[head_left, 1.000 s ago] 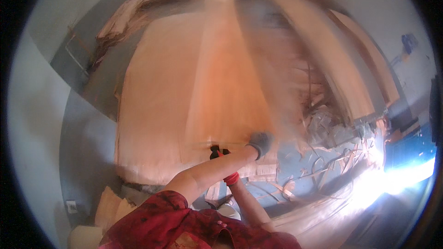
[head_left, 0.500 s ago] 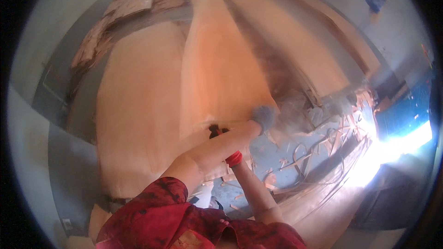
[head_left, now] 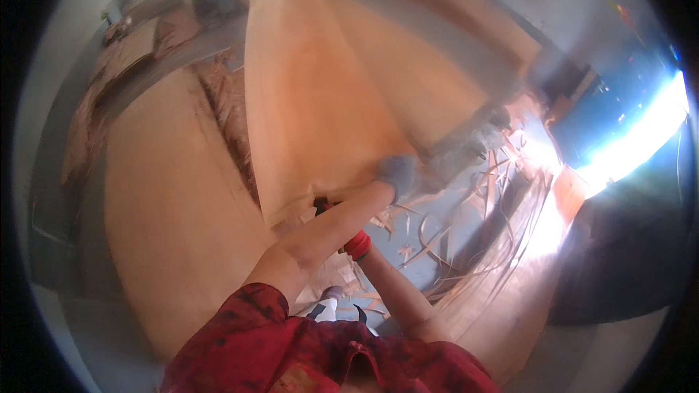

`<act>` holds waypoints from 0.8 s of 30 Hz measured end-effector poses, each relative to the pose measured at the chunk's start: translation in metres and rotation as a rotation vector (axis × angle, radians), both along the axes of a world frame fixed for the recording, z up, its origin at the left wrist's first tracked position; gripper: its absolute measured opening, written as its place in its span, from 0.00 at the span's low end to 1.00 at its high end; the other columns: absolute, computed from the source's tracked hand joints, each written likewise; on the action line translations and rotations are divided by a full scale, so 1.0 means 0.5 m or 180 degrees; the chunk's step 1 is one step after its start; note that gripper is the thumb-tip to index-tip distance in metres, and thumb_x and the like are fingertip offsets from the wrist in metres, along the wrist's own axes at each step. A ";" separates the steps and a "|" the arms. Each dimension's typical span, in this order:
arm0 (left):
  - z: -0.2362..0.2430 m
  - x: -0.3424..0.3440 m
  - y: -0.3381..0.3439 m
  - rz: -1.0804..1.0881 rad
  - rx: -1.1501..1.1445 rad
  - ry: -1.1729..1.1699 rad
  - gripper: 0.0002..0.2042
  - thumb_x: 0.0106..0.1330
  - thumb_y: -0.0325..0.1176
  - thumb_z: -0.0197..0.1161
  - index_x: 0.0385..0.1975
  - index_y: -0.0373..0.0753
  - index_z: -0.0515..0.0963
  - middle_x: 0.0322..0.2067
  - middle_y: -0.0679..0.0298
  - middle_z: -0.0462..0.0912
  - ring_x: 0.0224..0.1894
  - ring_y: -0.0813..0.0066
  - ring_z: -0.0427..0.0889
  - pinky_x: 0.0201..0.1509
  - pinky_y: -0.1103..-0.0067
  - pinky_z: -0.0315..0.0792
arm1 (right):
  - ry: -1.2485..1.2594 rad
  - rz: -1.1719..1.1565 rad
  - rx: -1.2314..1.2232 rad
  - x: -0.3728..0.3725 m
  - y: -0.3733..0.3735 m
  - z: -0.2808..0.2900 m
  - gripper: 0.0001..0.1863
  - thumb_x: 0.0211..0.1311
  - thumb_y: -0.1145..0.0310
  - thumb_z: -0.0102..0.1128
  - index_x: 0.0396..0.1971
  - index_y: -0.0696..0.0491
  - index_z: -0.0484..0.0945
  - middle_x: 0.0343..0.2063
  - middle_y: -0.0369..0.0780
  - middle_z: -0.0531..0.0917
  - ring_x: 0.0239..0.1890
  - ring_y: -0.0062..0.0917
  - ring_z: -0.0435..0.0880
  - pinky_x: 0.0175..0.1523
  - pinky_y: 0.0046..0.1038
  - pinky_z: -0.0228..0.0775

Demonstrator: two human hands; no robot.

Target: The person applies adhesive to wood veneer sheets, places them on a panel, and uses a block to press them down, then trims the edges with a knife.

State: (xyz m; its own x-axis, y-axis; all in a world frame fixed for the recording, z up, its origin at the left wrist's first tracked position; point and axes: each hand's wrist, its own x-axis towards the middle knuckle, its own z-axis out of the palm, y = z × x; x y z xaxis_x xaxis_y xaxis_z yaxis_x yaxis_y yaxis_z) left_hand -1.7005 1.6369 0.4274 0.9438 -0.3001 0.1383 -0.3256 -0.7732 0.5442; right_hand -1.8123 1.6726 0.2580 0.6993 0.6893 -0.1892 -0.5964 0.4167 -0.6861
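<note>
The tan wood sheet [head_left: 313, 109] stretched away from the person, its near edge at the hands. A paler sheet [head_left: 167, 218] lay to its left; curled wood strips [head_left: 433, 240] were strewn at the right. The left arm [head_left: 320, 236] crossed above the right forearm [head_left: 389, 287]. The grey-gloved left hand [head_left: 397, 173] had its fingers closed on the right corner, though blurred; the right hand [head_left: 322, 206], mostly hidden, gripped nearer the left corner. Spaced grips presumably kept the broad sheet spread. Half a second earlier it overlapped the paler sheet; now a gap parted them.
</note>
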 end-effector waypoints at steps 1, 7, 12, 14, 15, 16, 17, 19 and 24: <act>-0.005 0.007 -0.037 -0.0047 -0.0063 0.0009 0.08 0.59 0.32 0.56 0.34 0.40 0.81 0.38 0.49 0.84 0.42 0.47 0.83 0.44 0.58 0.75 | 0.0039 -0.0052 -0.0031 0.013 -0.041 -0.026 0.22 0.74 0.61 0.55 0.64 0.50 0.68 0.56 0.35 0.75 0.53 0.21 0.75 0.57 0.29 0.71; -0.004 0.120 -0.245 -0.0327 0.0037 0.0096 0.08 0.59 0.35 0.58 0.34 0.41 0.81 0.40 0.49 0.83 0.42 0.47 0.83 0.45 0.58 0.75 | -0.0229 -0.0357 -0.0193 0.140 -0.277 -0.084 0.24 0.73 0.60 0.56 0.65 0.49 0.66 0.56 0.34 0.76 0.53 0.21 0.74 0.55 0.29 0.70; -0.029 0.258 -0.425 -0.0217 0.0110 -0.0074 0.09 0.59 0.38 0.59 0.33 0.42 0.82 0.37 0.49 0.84 0.42 0.46 0.84 0.44 0.57 0.75 | -0.0985 -0.0498 -0.0474 0.289 -0.463 -0.063 0.24 0.74 0.56 0.52 0.64 0.51 0.68 0.52 0.36 0.80 0.48 0.25 0.79 0.47 0.29 0.74; 0.002 0.275 -0.557 -0.0406 -0.0136 0.0136 0.09 0.59 0.38 0.59 0.31 0.41 0.82 0.36 0.48 0.83 0.41 0.46 0.84 0.44 0.57 0.75 | -0.1231 -0.0420 -0.0736 0.322 -0.625 -0.080 0.26 0.75 0.57 0.51 0.67 0.51 0.64 0.60 0.37 0.73 0.58 0.26 0.73 0.59 0.31 0.68; 0.007 0.308 -0.592 -0.0383 -0.0195 0.0225 0.09 0.59 0.38 0.59 0.31 0.41 0.81 0.36 0.48 0.83 0.40 0.46 0.84 0.44 0.57 0.75 | -0.1464 -0.0237 -0.0925 0.343 -0.675 -0.055 0.28 0.75 0.58 0.51 0.70 0.51 0.61 0.65 0.37 0.68 0.63 0.26 0.69 0.66 0.31 0.61; -0.046 0.365 -0.608 0.0080 -0.0639 -0.0067 0.08 0.58 0.37 0.58 0.30 0.41 0.81 0.36 0.48 0.83 0.39 0.46 0.84 0.43 0.57 0.76 | -0.1886 -0.0011 -0.1039 0.389 -0.674 -0.019 0.28 0.76 0.59 0.51 0.71 0.51 0.59 0.67 0.37 0.66 0.66 0.26 0.66 0.69 0.31 0.58; -0.079 0.415 -0.631 0.0308 -0.0557 -0.0144 0.07 0.59 0.36 0.58 0.28 0.42 0.81 0.35 0.50 0.84 0.39 0.46 0.84 0.42 0.58 0.76 | -0.2290 0.0140 -0.1159 0.433 -0.692 0.007 0.29 0.76 0.60 0.51 0.72 0.51 0.57 0.70 0.37 0.63 0.68 0.26 0.63 0.72 0.31 0.54; -0.095 0.478 -0.723 0.0147 -0.0370 -0.0131 0.07 0.59 0.35 0.57 0.29 0.42 0.81 0.35 0.50 0.84 0.40 0.46 0.84 0.42 0.58 0.76 | -0.2625 0.0260 -0.1589 0.480 -0.797 0.005 0.30 0.76 0.61 0.51 0.72 0.51 0.57 0.70 0.38 0.63 0.69 0.27 0.62 0.73 0.32 0.52; -0.091 0.588 -0.936 0.0160 -0.0545 0.0090 0.07 0.60 0.34 0.57 0.31 0.41 0.80 0.35 0.50 0.84 0.40 0.47 0.84 0.42 0.57 0.76 | -0.1701 0.0131 -0.1652 0.586 -1.044 -0.072 0.28 0.74 0.61 0.52 0.70 0.49 0.61 0.69 0.38 0.66 0.69 0.28 0.62 0.74 0.32 0.51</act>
State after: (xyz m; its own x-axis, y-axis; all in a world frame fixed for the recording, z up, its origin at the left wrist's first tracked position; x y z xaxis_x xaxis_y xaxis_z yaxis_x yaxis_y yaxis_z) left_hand -1.4063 1.1690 0.3820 0.9613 -0.2267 0.1565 -0.2715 -0.6833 0.6778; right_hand -1.5192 1.1504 0.2219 0.7628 0.6315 -0.1391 -0.1346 -0.0553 -0.9893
